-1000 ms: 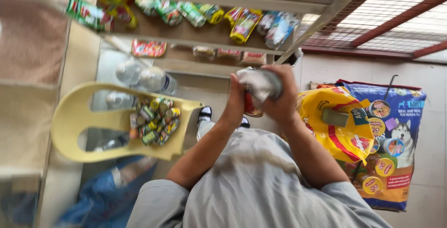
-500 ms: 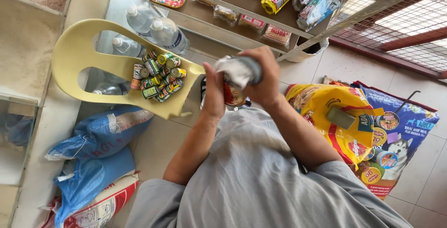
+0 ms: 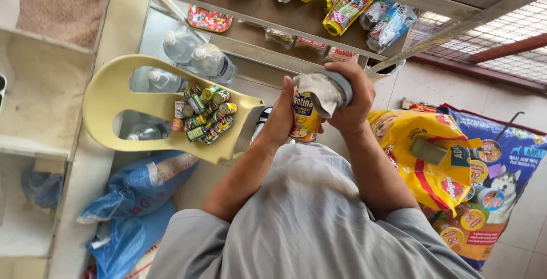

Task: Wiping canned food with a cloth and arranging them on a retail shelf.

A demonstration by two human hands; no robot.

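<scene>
Shop floor, fingers point(image 3: 285, 105) gripping can point(image 3: 305, 120), cloth point(image 3: 323, 90)

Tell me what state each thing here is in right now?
Can: upright, gripped by the left hand.
Grey cloth: pressed on the can's top by the right hand.
Small cans: piled on the yellow plastic chair.
Yellow bag: leaning on the floor, sealed.
Blue sack: lying slumped.
</scene>
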